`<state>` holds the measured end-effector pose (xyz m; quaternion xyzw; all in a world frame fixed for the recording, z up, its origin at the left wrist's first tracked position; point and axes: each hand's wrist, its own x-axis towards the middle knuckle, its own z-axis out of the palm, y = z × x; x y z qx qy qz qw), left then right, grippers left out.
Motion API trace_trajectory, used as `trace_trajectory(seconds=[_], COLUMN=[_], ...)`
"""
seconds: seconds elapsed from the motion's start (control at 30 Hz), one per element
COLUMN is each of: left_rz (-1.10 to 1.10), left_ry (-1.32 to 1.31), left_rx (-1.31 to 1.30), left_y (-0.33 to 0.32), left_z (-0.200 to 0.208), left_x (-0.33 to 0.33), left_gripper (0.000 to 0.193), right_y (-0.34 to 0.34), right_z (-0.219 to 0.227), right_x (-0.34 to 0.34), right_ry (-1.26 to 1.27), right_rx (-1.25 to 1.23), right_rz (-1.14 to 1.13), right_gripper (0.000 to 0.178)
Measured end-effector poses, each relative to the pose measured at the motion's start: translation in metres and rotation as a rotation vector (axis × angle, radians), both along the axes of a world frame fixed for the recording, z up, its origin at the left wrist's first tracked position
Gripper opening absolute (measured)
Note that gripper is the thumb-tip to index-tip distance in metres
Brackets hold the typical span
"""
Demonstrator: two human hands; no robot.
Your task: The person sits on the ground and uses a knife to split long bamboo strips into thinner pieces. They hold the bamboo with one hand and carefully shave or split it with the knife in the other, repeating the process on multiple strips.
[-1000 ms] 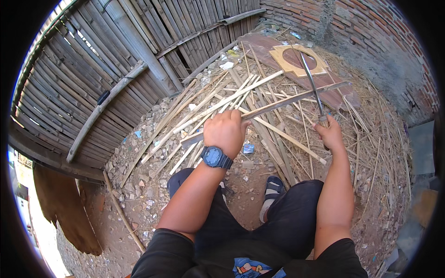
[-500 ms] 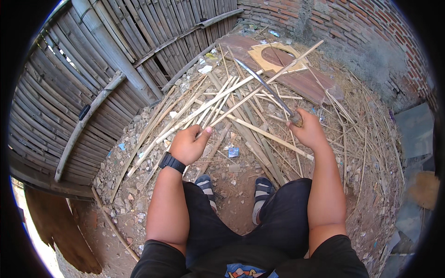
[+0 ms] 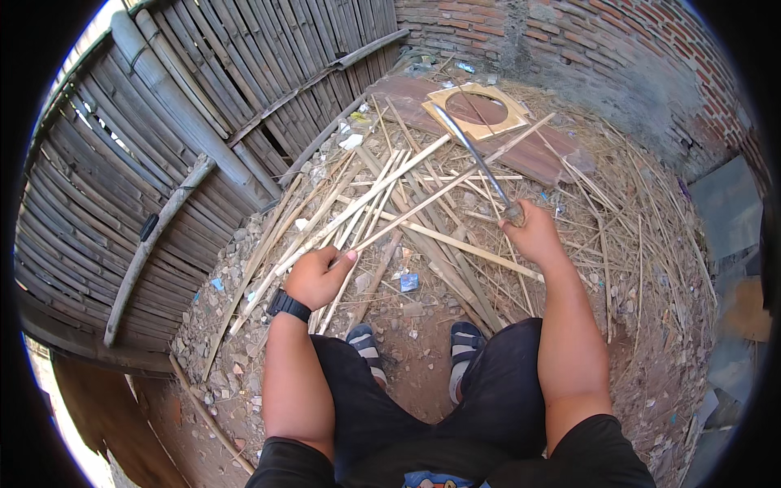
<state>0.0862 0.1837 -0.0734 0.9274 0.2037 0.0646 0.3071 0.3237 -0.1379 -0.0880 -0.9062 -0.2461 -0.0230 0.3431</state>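
Observation:
My left hand, with a dark watch on its wrist, is closed around the near end of a long split bamboo strip. The strip slants away to the upper right, above other pale strips. In my right hand is the wooden handle of a machete. Its narrow-looking blade points forward and left, crossing over the held strip in this view; whether the two touch I cannot tell. Beneath my hands lies a loose pile of bamboo strips.
A brown board and a yellowish panel with a round hole lie beyond the pile. A bamboo wall stands left, a brick wall behind. Grey sheets lean at right. My sandalled feet are on stony soil.
My left hand has shifted slightly left and down with the strip. The machete has swung a little to a steeper angle, its tip moving right. The view has shifted slightly.

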Motion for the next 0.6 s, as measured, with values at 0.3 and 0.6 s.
trace_trajectory(seconds=[0.3,0.6], left_rz=[0.018,-0.024], left_ry=[-0.084,-0.273], left_rx=[0.125,0.049], left_y=[-0.014,-0.02], left_z=[0.016,0.026], left_x=[-0.003,-0.016], left_gripper=[0.047,0.046], right_y=[0.0,0.009], right_z=[0.009,0.031], right_x=[0.004,-0.034], right_ry=[0.038,-0.087], right_rx=[0.126,-0.019], right_rz=[0.011,0.34], right_gripper=[0.038,0.032])
